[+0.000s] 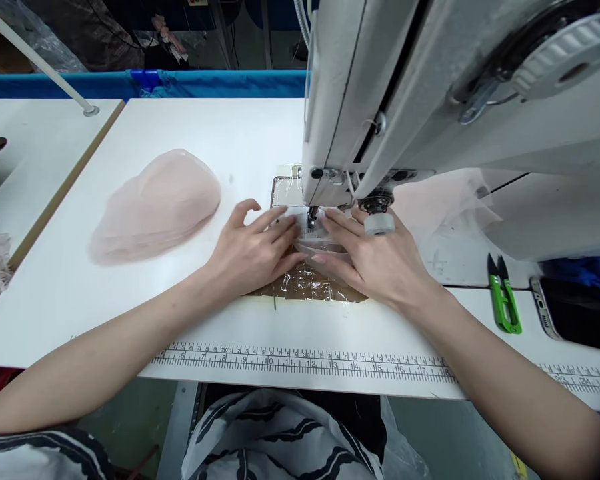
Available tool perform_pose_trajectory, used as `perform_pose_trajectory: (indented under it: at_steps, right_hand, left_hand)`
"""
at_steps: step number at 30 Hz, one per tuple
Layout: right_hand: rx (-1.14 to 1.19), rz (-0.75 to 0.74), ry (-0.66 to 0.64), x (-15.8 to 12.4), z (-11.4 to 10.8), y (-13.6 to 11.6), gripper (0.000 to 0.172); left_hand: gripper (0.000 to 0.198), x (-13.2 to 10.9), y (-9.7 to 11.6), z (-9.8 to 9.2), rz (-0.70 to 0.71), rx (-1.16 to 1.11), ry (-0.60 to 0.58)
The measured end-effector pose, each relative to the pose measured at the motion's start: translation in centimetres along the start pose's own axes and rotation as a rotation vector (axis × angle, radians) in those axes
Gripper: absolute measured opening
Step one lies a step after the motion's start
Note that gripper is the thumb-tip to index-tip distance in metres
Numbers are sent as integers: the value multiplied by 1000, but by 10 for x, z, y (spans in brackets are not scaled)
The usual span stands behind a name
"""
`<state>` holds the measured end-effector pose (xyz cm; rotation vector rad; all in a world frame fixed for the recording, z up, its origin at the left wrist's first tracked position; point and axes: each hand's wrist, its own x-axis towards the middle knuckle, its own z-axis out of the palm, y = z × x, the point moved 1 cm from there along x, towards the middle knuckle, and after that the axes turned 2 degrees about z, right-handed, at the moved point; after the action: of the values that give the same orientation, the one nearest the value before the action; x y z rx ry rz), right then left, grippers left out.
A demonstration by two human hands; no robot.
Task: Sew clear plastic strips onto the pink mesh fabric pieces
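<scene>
My left hand (253, 250) lies flat on the sewing table, fingers stretched toward the needle, pressing a small piece of thin sheer fabric (316, 245). My right hand (375, 257) lies flat on the other side of the same piece, fingers extended toward the presser foot (311, 218). The fabric sits under the needle of the white sewing machine (430, 100), on a shiny taped plate (307, 283). Most of the fabric is hidden by my fingers.
A stack of pale pink sheer pieces (155, 207) lies to the left on the white table (130, 313). More sheer fabric (450, 207) lies behind the machine. Green thread snips (504, 297) and a phone (575, 313) rest at the right. A printed ruler (305, 363) runs along the front edge.
</scene>
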<state>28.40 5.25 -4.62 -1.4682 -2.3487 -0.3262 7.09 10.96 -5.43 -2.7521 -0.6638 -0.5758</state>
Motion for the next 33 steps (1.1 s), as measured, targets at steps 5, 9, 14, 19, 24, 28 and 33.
perform_pose_trajectory:
  at_steps: [5, 9, 14, 19, 24, 28, 33]
  right_hand:
    - [60, 11, 113, -2, -10, 1, 40]
    - [-144, -23, 6, -5, -8, 7, 40]
    - [-153, -32, 19, -8, -13, 7, 48]
    - [-170, -60, -64, -10, -10, 0, 47]
    - [-52, -93, -26, -13, -8, -10, 39]
    - [50, -87, -26, -13, -5, -16, 36]
    - [145, -72, -15, -13, 1, -16, 35]
  left_hand:
    - [28, -2, 2, -15, -155, 45, 56]
    - [32, 0, 15, -15, 113, -49, 66]
    - [23, -3, -4, -15, -75, 180, 63]
    - [24, 3, 4, -20, 65, -45, 110]
    - [34, 8, 12, -9, 67, -90, 32]
    - [34, 9, 4, -3, 87, -206, 31]
    - [42, 7, 2, 4, 92, -185, -52]
